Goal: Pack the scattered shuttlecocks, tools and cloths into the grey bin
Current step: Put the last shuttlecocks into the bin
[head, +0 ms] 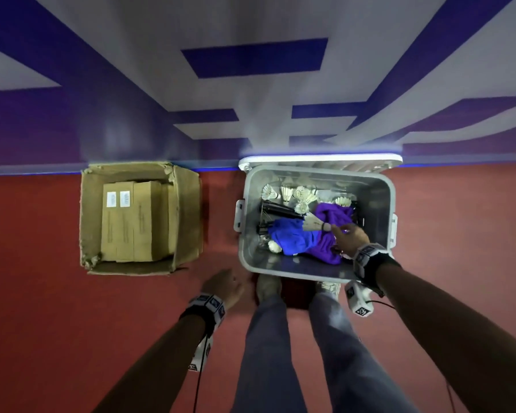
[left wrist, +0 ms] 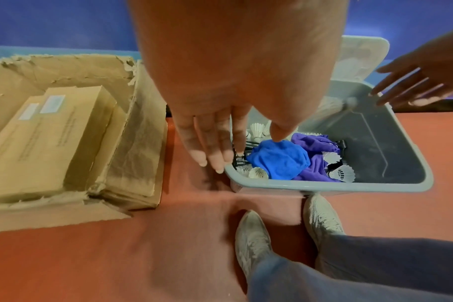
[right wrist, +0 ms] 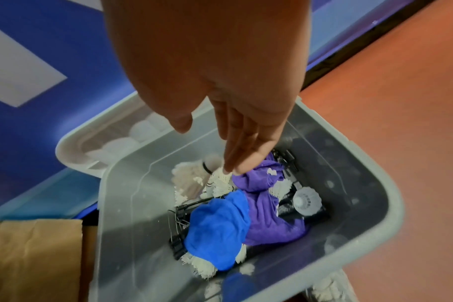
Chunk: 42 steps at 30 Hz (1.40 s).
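The grey bin (head: pixel 280 272) stands open on the red floor. Inside lie a blue cloth (head: pixel 292 239), a purple cloth (head: pixel 334 216), black tools (head: pixel 276 210) and several white shuttlecocks (head: pixel 292 193). My right hand (head: pixel 347 236) hovers over the bin's right half with straight fingers (right wrist: pixel 241 143) and holds nothing. One shuttlecock (head: pixel 313 223), blurred in the wrist views (right wrist: pixel 194 173), is in the air just off those fingertips, cork towards them. My left hand (head: pixel 224 286) hangs flat and empty outside the bin's near-left corner (left wrist: pixel 230 169).
An open cardboard box (head: pixel 137 216) holding flat brown cartons stands left of the bin, a narrow strip of floor between them. The bin's white lid (head: pixel 319 158) leans on the blue and white wall behind. My shoes (head: pixel 267 286) touch the bin's near side.
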Tool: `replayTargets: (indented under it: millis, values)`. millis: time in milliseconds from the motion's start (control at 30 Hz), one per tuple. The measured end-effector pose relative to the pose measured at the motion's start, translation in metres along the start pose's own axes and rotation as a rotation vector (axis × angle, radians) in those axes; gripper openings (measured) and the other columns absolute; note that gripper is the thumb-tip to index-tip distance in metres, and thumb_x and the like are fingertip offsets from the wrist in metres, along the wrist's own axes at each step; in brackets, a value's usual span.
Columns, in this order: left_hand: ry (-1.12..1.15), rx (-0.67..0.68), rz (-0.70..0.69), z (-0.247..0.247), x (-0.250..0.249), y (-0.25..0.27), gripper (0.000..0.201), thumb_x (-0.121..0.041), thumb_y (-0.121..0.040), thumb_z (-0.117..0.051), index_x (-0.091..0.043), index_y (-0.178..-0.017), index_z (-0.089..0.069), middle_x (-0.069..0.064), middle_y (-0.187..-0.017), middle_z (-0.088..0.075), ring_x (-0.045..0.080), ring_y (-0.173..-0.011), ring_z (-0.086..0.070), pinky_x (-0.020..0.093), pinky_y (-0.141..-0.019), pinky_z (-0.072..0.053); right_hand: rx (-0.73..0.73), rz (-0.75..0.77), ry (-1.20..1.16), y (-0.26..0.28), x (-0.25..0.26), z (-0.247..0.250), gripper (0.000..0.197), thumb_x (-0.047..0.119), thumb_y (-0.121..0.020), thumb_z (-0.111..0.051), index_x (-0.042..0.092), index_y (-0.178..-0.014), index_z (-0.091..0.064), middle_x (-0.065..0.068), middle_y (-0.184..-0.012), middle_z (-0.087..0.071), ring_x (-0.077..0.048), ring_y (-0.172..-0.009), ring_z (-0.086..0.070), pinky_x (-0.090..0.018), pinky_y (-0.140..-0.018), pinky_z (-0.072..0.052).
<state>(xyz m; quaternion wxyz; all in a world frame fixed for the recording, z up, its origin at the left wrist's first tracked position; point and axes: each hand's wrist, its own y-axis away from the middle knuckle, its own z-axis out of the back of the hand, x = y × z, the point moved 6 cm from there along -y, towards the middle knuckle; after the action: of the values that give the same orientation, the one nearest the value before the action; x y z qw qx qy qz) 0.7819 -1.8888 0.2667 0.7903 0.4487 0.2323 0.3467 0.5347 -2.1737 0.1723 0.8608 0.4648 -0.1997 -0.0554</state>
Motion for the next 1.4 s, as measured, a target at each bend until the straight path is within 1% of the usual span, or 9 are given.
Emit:
replayTargets:
  millis: [133, 233, 367, 467, 600, 833, 1167, 1300, 1400]
  values:
    - [-0.063, -0.072, -0.081, 0.046, -0.016, -0.011, 0.029, -0.037, -0.099, -0.049, -0.016, -0.116, -0.061, 0.006, -0.117, -0.066, 0.027, -0.103, -0.065, 0.036, -0.088, -0.052, -0.107, 0.138, 0.169, 0.016, 0.06, 0.051, 0.055, 0.032, -0.094, -0.067, 0.006, -0.14, -0.054, -0.023, -0.134, -0.062, -0.039, -0.124, -0.058, -0.039, -0.103, -0.045]
    - [-0.139, -0.116, -0.14, 0.075, -0.022, -0.028, 0.03, -0.032, -0.104, -0.048, -0.015, -0.126, -0.059, 0.004, -0.128, -0.063, 0.028, -0.115, -0.063, 0.041, -0.097, -0.051, -0.259, 0.352, 0.394, 0.003, 0.106, 0.089, 0.063, 0.028, -0.095, -0.064, 0.012, -0.151, -0.04, -0.019, -0.151, -0.047, -0.038, -0.139, -0.042, -0.046, -0.112, -0.041]
    - [-0.124, -0.188, -0.166, 0.095, -0.026, -0.048, 0.022, -0.037, -0.098, -0.054, -0.02, -0.105, -0.067, 0.0, -0.105, -0.067, 0.025, -0.097, -0.065, 0.031, -0.072, -0.043, -0.22, 0.581, 0.74, -0.033, 0.153, 0.077, 0.083, 0.032, -0.096, -0.063, 0.018, -0.163, -0.016, -0.006, -0.17, -0.019, -0.032, -0.155, -0.018, -0.049, -0.124, -0.027]
    - [-0.074, -0.181, -0.181, 0.097, -0.026, -0.071, 0.022, -0.034, -0.099, -0.05, -0.023, -0.081, -0.055, -0.005, -0.082, -0.058, 0.021, -0.075, -0.06, 0.03, -0.064, -0.041, -0.215, 0.568, 0.786, -0.059, 0.171, 0.056, 0.09, 0.034, -0.091, -0.069, 0.013, -0.162, -0.017, -0.011, -0.166, -0.024, -0.035, -0.152, -0.021, -0.048, -0.122, -0.03]
    - [-0.093, -0.182, -0.133, 0.086, -0.019, -0.107, 0.027, -0.042, -0.091, -0.046, -0.027, -0.069, -0.044, -0.005, -0.078, -0.059, 0.021, -0.067, -0.058, 0.034, -0.065, -0.054, -0.225, 0.507, 0.866, -0.084, 0.178, 0.031, 0.057, 0.017, -0.096, -0.057, 0.008, -0.148, -0.036, -0.016, -0.146, -0.045, -0.039, -0.136, -0.041, -0.044, -0.108, -0.044]
    - [-0.181, -0.188, -0.217, 0.064, -0.02, -0.109, 0.038, -0.045, -0.095, -0.038, -0.018, -0.111, -0.059, 0.002, -0.103, -0.063, 0.027, -0.086, -0.064, 0.042, -0.076, -0.056, -0.375, 0.549, 0.971, -0.082, 0.19, 0.041, 0.042, 0.01, -0.109, -0.029, 0.011, -0.147, -0.045, -0.012, -0.128, -0.063, -0.035, -0.118, -0.061, -0.042, -0.086, -0.054]
    - [0.162, -0.21, -0.15, 0.127, -0.036, -0.063, 0.049, -0.049, -0.108, -0.03, -0.01, -0.104, -0.06, 0.012, -0.099, -0.069, 0.032, -0.092, -0.066, 0.035, -0.079, -0.047, -0.408, 0.574, 0.974, 0.02, 0.197, 0.082, 0.019, 0.01, -0.105, -0.036, 0.006, -0.12, -0.047, -0.013, -0.106, -0.06, -0.033, -0.106, -0.061, -0.037, -0.054, -0.045]
    - [0.545, -0.268, 0.0, 0.159, -0.041, -0.048, 0.091, -0.075, -0.098, -0.012, -0.005, -0.121, -0.066, 0.019, -0.109, -0.072, 0.034, -0.103, -0.068, 0.041, -0.1, -0.048, -0.451, 0.623, 0.889, 0.061, 0.179, 0.109, 0.018, 0.011, -0.103, -0.041, 0.009, -0.12, -0.046, -0.01, -0.109, -0.057, -0.032, -0.112, -0.056, -0.038, -0.055, -0.043]
    - [1.088, -0.182, 0.092, 0.16, -0.046, -0.044, 0.113, -0.085, -0.086, 0.003, 0.0, -0.121, -0.062, 0.016, -0.09, -0.071, 0.031, -0.075, -0.069, 0.044, -0.079, -0.056, -0.484, 0.709, 0.806, 0.089, 0.152, 0.12, 0.023, 0.013, -0.098, -0.042, 0.01, -0.119, -0.052, -0.009, -0.11, -0.059, -0.032, -0.113, -0.057, -0.039, -0.054, -0.041]
